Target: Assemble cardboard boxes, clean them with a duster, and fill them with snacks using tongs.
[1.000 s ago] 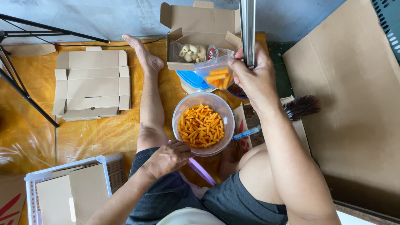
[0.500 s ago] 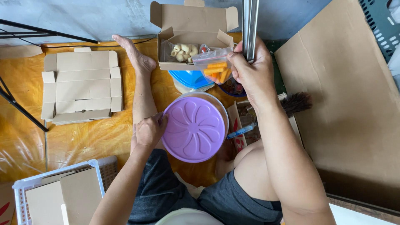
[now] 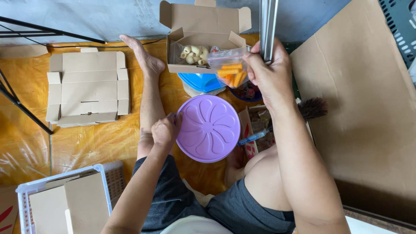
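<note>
— Head view first: what is each hand doing?

— Left hand [image 3: 164, 129] is curled at the left rim of the round purple lid [image 3: 208, 128], fingers pinching its edge. That lid lies flat, near the middle, between the person's legs on the floor.

— And the other?

— Right hand [image 3: 268, 71] is raised, farther off and to the right. Its fingers are pressed together around a small clear bag of orange snacks [image 3: 229, 69], and they also touch an upright metal bar [image 3: 267, 26].

— What lies around them?

— Just beyond the bag stands an open cardboard box [image 3: 203, 26] with pale snack pieces inside. A blue-lidded tub [image 3: 200, 81] sits between that box and the purple lid. Far left, a flattened carton [image 3: 89, 89] rests on the yellow sheet [image 3: 86, 147]. Near left is a white crate [image 3: 26, 190] holding cardboard. A large cardboard sheet [image 3: 368, 108] covers the right.
</note>
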